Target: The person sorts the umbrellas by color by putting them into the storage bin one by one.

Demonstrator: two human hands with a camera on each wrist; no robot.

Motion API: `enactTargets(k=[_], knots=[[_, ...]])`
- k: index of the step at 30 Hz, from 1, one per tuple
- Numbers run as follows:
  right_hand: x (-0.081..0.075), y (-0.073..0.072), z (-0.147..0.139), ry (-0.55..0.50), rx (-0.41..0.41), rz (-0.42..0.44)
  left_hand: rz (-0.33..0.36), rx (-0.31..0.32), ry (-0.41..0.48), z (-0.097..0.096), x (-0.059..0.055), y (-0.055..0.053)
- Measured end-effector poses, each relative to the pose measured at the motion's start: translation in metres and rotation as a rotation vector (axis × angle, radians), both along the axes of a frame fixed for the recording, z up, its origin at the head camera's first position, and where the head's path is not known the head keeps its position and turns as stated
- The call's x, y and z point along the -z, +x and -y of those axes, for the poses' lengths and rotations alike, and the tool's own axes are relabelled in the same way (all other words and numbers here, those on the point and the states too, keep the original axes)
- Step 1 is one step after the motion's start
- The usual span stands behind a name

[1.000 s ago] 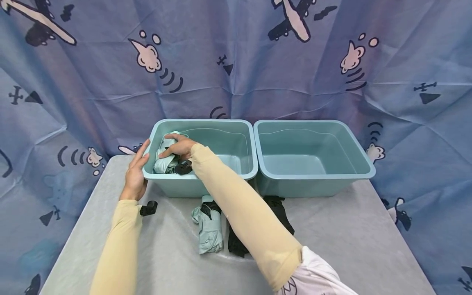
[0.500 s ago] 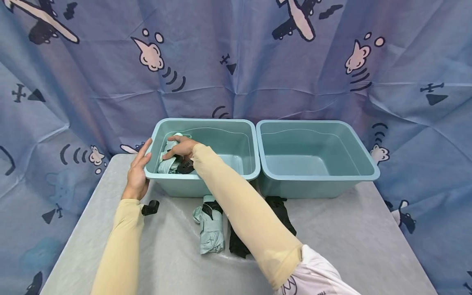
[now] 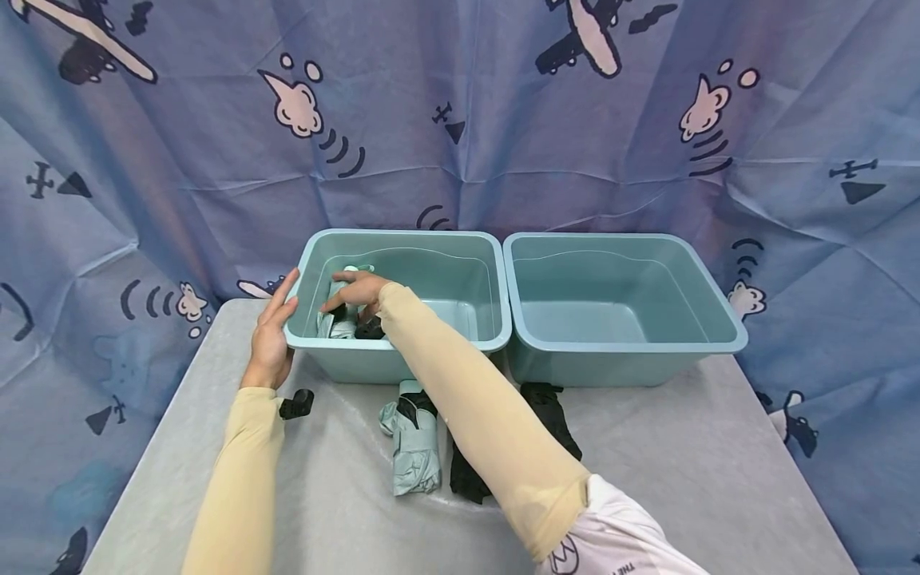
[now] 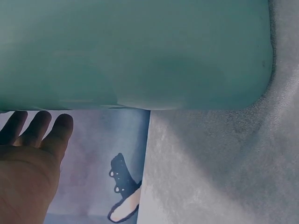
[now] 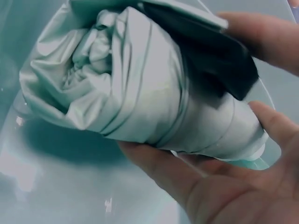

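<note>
In the left bin (image 3: 359, 367), my right hand (image 3: 362, 289) holds a rolled pale green umbrella (image 5: 149, 84) near the left wall. The right wrist view shows thumb and fingers on both sides of the roll, with a black flap along its upper side. My left hand (image 3: 269, 343) rests against that bin's left rim, fingers extended; the left wrist view shows its fingertips at the bin's edge. Another pale green umbrella (image 3: 415, 455) lies on the table in front of the bin. Beside it is a black folded bundle (image 3: 552, 419), partly hidden under my right forearm.
A matching right bin (image 3: 596, 369) stands alongside the left one, with nothing visible inside. Both sit at the back of the grey-covered table (image 3: 668, 479). Behind hangs a blue patterned curtain (image 3: 402, 120). A small black device (image 3: 296, 404) sits at my left wrist.
The umbrella in my right hand has shifted a little right, away from the bin's left wall. My left hand stays at the rim. The head view has drifted slightly.
</note>
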State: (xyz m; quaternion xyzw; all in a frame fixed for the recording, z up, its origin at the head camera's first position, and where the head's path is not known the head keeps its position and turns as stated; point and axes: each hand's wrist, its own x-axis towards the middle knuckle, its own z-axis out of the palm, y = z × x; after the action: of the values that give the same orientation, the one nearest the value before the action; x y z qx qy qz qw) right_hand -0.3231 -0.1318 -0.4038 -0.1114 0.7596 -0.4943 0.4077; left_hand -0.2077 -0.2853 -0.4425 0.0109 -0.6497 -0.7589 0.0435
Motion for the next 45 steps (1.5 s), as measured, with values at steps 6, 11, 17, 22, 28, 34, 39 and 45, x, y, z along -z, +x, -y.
enactTargets(k=[6, 11, 17, 22, 28, 34, 39, 45], knots=[[0.001, 0.000, -0.002, -0.014, 0.014, 0.021, -0.004, 0.003, 0.015, -0.003, 0.000, -0.001], [-0.001, 0.001, -0.005, 0.003, 0.000, 0.027, -0.003, 0.004, 0.016, -0.005, 0.001, 0.000], [-0.005, 0.005, -0.010, 0.016, 0.012, 0.019, 0.006, -0.004, -0.001, -0.007, 0.002, 0.001], [-0.009, 0.004, -0.013, -0.034, 0.063, 0.067, 0.008, 0.001, 0.016, -0.006, 0.002, 0.001], [-0.021, -0.003, -0.021, -0.092, 0.113, 0.097, 0.012, 0.000, 0.004, -0.005, 0.001, 0.001], [-0.043, -0.002, -0.030, -0.161, 0.128, 0.130, 0.011, -0.009, 0.005, -0.003, -0.001, 0.001], [-0.060, 0.010, -0.039, -0.208, 0.098, 0.078, 0.007, -0.012, 0.015, -0.003, -0.002, 0.001], [-0.072, 0.035, -0.051, -0.271, 0.046, -0.022, 0.005, -0.004, 0.034, -0.003, -0.002, 0.004]])
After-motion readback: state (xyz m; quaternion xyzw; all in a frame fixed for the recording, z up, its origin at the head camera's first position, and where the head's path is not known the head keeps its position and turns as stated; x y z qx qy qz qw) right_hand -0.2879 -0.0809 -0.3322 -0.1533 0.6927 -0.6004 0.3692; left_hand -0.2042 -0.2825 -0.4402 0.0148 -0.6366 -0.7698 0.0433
